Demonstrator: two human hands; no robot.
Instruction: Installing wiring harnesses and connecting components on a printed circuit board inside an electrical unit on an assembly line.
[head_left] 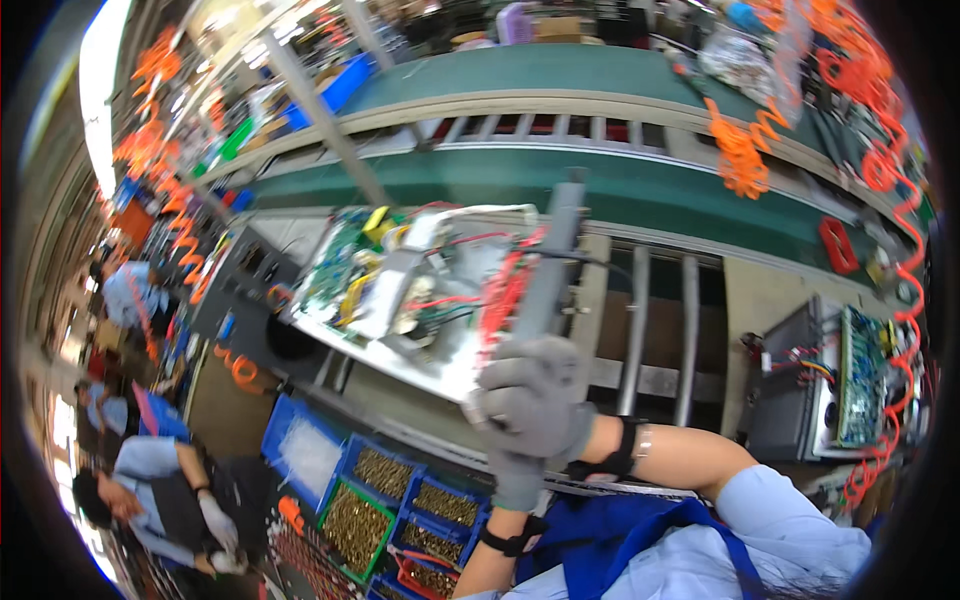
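Observation:
A white, open metal chassis (425, 372) lies across the rollers in front of me, packed with wiring, a green circuit board (342, 262) and a bundle of red wires (503, 295). Along its right side stands a grey metal panel (548, 268). Both my hands wear grey gloves and overlap at the chassis's near right corner. My right hand (540, 390) is uppermost, with its fingers curled; whatever they hold is hidden. Beneath it, my left hand (516, 482) shows mainly its wrist and cuff, so its fingers are out of sight.
Blue bins of small brass-coloured fasteners (382, 470) and a green bin (352, 530) sit at the lower left. Another open unit (800, 385) stands at right. Metal rollers (688, 330) lie between. Orange coiled hoses (738, 150) hang overhead. A co-worker (165, 490) is at left.

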